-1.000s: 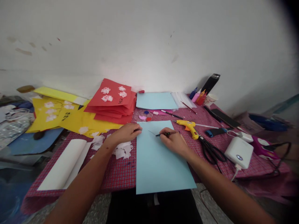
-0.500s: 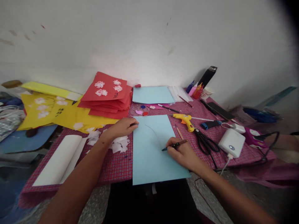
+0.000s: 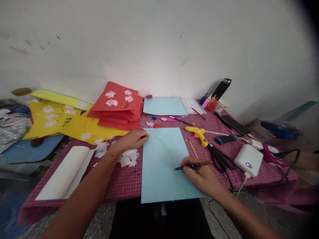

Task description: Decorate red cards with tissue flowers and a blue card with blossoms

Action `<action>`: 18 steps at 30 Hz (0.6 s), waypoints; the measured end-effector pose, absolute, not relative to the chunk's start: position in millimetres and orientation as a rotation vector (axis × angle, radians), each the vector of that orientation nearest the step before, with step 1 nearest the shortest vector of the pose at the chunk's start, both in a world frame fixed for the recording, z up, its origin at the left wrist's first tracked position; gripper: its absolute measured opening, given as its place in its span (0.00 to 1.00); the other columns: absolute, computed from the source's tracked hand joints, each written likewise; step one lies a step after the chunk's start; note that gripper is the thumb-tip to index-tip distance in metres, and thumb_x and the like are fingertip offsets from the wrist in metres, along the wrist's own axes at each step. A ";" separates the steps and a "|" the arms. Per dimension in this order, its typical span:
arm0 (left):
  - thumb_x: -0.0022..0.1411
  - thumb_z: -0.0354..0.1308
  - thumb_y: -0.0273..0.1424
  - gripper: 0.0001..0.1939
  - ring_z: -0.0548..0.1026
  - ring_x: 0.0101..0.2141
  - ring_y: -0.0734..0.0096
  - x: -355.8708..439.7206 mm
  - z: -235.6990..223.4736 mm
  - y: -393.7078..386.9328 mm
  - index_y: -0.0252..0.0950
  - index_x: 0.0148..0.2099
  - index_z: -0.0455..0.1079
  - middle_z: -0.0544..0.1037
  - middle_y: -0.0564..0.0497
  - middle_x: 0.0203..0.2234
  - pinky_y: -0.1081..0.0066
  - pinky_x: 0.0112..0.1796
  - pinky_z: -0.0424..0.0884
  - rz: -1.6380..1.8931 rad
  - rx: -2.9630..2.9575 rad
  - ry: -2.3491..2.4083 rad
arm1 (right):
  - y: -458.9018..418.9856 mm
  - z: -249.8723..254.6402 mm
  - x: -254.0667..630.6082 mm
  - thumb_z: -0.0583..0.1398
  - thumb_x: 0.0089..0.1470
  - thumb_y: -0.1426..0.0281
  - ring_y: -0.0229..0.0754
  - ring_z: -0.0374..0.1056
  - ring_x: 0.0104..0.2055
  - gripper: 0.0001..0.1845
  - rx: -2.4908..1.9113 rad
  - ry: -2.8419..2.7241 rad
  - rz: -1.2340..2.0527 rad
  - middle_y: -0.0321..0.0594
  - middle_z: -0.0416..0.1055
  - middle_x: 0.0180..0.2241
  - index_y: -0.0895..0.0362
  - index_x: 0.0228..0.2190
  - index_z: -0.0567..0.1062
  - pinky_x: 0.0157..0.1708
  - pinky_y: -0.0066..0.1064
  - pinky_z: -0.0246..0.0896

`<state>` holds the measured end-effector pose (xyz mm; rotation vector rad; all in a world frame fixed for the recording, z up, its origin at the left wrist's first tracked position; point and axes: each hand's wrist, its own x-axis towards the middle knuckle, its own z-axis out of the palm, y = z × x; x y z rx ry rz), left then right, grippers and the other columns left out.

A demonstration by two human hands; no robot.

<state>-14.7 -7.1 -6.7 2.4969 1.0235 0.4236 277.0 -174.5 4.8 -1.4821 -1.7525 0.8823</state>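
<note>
A light blue paper sheet (image 3: 159, 172) lies on the red checked tablecloth (image 3: 124, 179), with a curved dark line drawn from its top down toward the middle. My right hand (image 3: 201, 177) pinches a dark pen (image 3: 191, 165), whose tip touches the sheet at the line's lower end. My left hand (image 3: 132, 139) rests with curled fingers on the sheet's upper left edge, pressing it down.
Red papers with white flowers (image 3: 117, 106) and yellow papers (image 3: 62, 122) lie at the back left. Another blue sheet (image 3: 164, 106) lies behind. A yellow glue gun (image 3: 199, 134), black scissors (image 3: 219, 157), a white power bank (image 3: 248, 160) and bottles (image 3: 210, 103) sit on the right. White paper scraps (image 3: 128, 157) and a white roll (image 3: 67, 169) are on the left.
My right hand has drawn the pen down the sheet toward me, leaving a long curved line. My left hand stayed on the upper left edge.
</note>
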 end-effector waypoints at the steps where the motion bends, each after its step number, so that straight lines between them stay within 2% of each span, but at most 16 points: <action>1: 0.66 0.49 0.36 0.13 0.73 0.37 0.66 -14.6 -6.7 -7.3 0.38 0.45 0.72 0.77 0.49 0.35 0.69 0.39 0.67 0.426 2.496 1.023 | -165.2 5.3 278.7 0.57 0.52 0.69 0.42 0.67 0.28 0.09 -1.468 -1.696 0.852 0.39 0.72 0.26 0.56 0.33 0.76 0.27 0.32 0.60; 4: 0.66 0.49 0.35 0.13 0.73 0.36 0.66 -14.6 -6.0 -8.4 0.38 0.45 0.72 0.77 0.49 0.34 0.69 0.38 0.66 0.445 2.491 1.016 | -127.9 7.2 279.8 0.57 0.53 0.66 0.42 0.68 0.28 0.13 -1.457 -1.574 0.824 0.40 0.74 0.30 0.56 0.39 0.77 0.26 0.32 0.62; 11: 0.66 0.49 0.33 0.10 0.73 0.35 0.67 -16.2 -1.1 -10.6 0.37 0.41 0.71 0.77 0.50 0.33 0.70 0.36 0.64 0.401 2.558 1.010 | -48.5 6.2 247.4 0.55 0.51 0.68 0.42 0.66 0.27 0.08 -1.452 -1.693 0.749 0.36 0.70 0.23 0.54 0.27 0.74 0.26 0.31 0.58; 18: 0.67 0.49 0.34 0.10 0.72 0.33 0.68 -18.8 -2.6 -9.5 0.37 0.38 0.69 0.76 0.50 0.32 0.70 0.34 0.62 0.402 2.544 1.067 | -38.2 -18.1 241.7 0.57 0.50 0.66 0.43 0.66 0.27 0.06 -1.434 -1.596 0.756 0.35 0.70 0.24 0.53 0.31 0.73 0.25 0.31 0.58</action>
